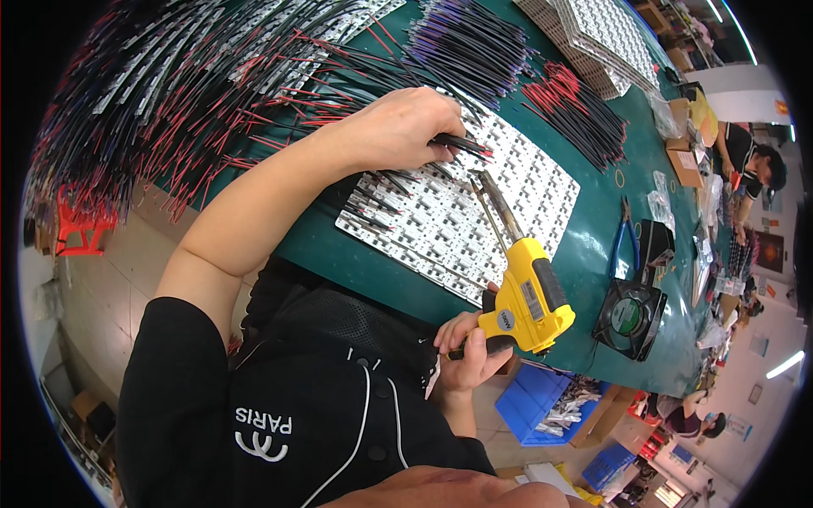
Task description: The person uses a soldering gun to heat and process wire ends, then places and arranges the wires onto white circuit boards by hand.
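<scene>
1. Two bare hands are at work; nearer the body, the right hand [470,351] has its fingers wrapped round the handle of a yellow soldering gun [529,296].
2. The gun's metal tip [477,176] points away from the body, just short of the held wire ends; whether it touches the board surface I cannot tell.
3. Beneath it lies a white panel of small boards [533,199] on the green table [584,245], with some leads resting across its left part.
4. Over the panel, the left hand [406,127] is curled nearly closed on a few black leads [461,146], red ends showing.
5. My reading: leads are being soldered to the panel one by one, with many spots apparently undone. Next calls for steadying a wire end on its pad and bringing the tip onto it.
6. Farther off, a red-and-black wire bundle [584,118] and stacked panels [605,38] look like stock.
</scene>
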A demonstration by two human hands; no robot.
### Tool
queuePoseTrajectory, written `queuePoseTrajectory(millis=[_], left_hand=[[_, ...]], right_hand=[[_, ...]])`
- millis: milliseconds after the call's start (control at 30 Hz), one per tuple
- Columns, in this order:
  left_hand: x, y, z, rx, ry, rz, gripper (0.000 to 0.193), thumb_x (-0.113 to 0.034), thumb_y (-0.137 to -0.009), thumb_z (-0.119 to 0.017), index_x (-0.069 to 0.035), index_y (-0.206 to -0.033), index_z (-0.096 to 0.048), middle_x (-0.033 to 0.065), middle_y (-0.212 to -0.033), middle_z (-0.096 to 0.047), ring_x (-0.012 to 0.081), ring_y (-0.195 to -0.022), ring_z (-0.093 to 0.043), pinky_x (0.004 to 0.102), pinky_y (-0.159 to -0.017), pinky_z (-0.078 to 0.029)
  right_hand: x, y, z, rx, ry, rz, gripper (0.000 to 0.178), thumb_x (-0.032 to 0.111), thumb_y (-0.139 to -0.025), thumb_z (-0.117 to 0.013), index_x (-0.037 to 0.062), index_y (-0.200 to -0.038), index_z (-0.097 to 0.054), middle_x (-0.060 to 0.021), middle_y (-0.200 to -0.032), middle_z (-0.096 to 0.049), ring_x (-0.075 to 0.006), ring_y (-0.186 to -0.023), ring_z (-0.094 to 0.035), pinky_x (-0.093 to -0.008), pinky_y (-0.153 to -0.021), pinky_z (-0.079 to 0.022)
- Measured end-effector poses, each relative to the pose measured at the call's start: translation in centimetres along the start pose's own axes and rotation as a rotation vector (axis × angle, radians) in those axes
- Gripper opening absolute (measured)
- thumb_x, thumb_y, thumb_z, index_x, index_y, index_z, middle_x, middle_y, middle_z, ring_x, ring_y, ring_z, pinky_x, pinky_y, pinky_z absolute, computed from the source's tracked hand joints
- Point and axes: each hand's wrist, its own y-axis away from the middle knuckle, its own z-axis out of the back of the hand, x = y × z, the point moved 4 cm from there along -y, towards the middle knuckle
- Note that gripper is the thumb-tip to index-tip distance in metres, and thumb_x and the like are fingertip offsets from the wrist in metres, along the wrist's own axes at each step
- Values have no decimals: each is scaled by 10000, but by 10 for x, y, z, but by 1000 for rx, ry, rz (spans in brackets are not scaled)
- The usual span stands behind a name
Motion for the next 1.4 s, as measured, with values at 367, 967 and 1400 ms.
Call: queuePoseTrajectory(millis=[367, 967, 1400], left_hand=[[-9, -1, 1, 29, -68, -79, 123, -96, -717, -677, -24, -813, -648, 82, -808, -577, 283, -836, -595, 387, -721, -475], [-15, -1, 1, 34, -149, -72, 90, -77, -721, -651, -11, -782, -646, 87, -815, -573, 283, -823, -601, 393, -716, -480], [-18, -3, 1, 64, -189, -75, 98, -66, -706, -649, -8, -784, -650, 87, -821, -573, 279, -839, -597, 385, -730, -479]], right_hand=[[-5, -3, 4, 0, -53, -2, 404, 185, -854, -501, -79, -1115, -340, -46, -531, -398, -123, -385, -390, -251, -375, -379], [-5, -5, 2, 8, -39, -33, 367, 181, -854, -503, -71, -1066, -340, -45, -523, -397, -122, -383, -389, -251, -374, -375], [0, -4, 10, -10, -88, 55, 406, 179, -845, -486, -56, -1142, -338, -50, -524, -387, -126, -378, -378, -258, -364, -371]])
